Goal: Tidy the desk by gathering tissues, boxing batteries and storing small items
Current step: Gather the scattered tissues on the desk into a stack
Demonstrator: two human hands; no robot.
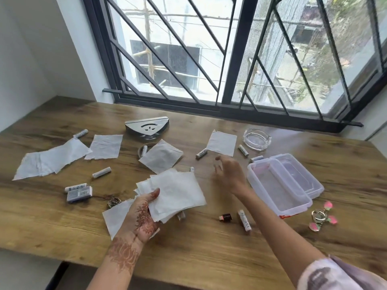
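**Head view.** We look down on a wooden desk (209, 258) below a barred window. Just left of centre, the left hand (144, 214) grips a stack of tissues (176, 193), thumb on top and fingers underneath, raised just above the desk. The right hand (229, 172) hovers at about one o'clock from the stack. Its fingers are loosely bent and it carries nothing. It points toward a single tissue (222, 142) lying at twelve o'clock from it.

We judge the tissue gathering to be partly done. Several sheets are in the stack, but loose ones lie at nine o'clock (52, 159), ten o'clock (104, 147) and eleven o'clock (160, 156), and one more lies beneath the left hand (115, 216). The metal tissue holder (146, 127) at eleven o'clock looks empty.

Boxing appears not to have begun. Batteries are scattered about the desk, for example at nine o'clock (102, 172), twelve o'clock (201, 153) and five o'clock (244, 220). A small printed box (79, 194) sits at eight o'clock. The clear plastic container (276, 185) at three o'clock is open with nothing visible inside, and its lid (301, 174) lies against its far side.

The small items also await storing. A pink keychain (322, 215) lies at four o'clock, a small dark item (225, 217) lies beside the five o'clock battery, and a glass ashtray (257, 139) sits at one o'clock.
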